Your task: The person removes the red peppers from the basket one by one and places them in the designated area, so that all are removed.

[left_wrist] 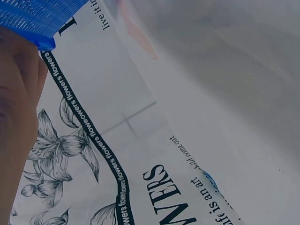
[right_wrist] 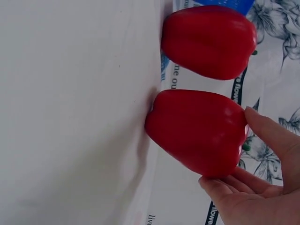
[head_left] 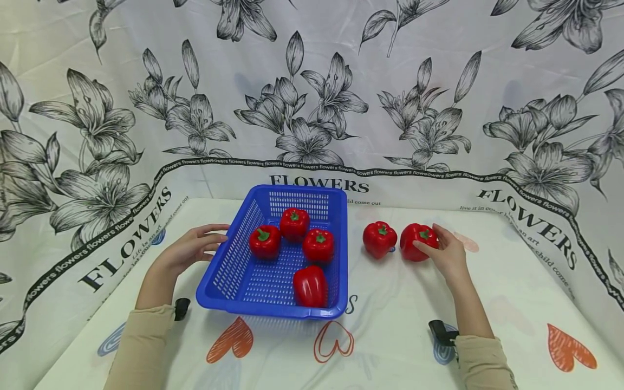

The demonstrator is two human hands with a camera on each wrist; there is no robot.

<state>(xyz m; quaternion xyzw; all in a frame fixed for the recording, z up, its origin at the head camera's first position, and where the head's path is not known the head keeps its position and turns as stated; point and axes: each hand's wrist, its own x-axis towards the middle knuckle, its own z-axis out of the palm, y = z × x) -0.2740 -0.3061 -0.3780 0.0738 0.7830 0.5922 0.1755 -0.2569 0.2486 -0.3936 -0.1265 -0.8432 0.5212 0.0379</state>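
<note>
Thumb and fingers of my right hand (head_left: 449,253) pinch a red bell pepper (head_left: 414,247) from its right side and top; the right wrist view shows this bell pepper (right_wrist: 197,131) between thumb and fingertips, its base close to the cloth. Just left of it stands a second red bell pepper (head_left: 378,241), green stem up. My left hand (head_left: 192,250) has its fingers loosely extended at the left rim of a blue plastic basket (head_left: 234,307). Inside the basket are three upright red bell peppers, such as the front-right one (head_left: 318,246), and another lying on its side (head_left: 310,287).
A white cloth with printed hearts (head_left: 231,340) covers the table. Behind and at the sides hangs a white curtain (head_left: 317,65) with black flower drawings. The standing pepper is between the basket and my right hand.
</note>
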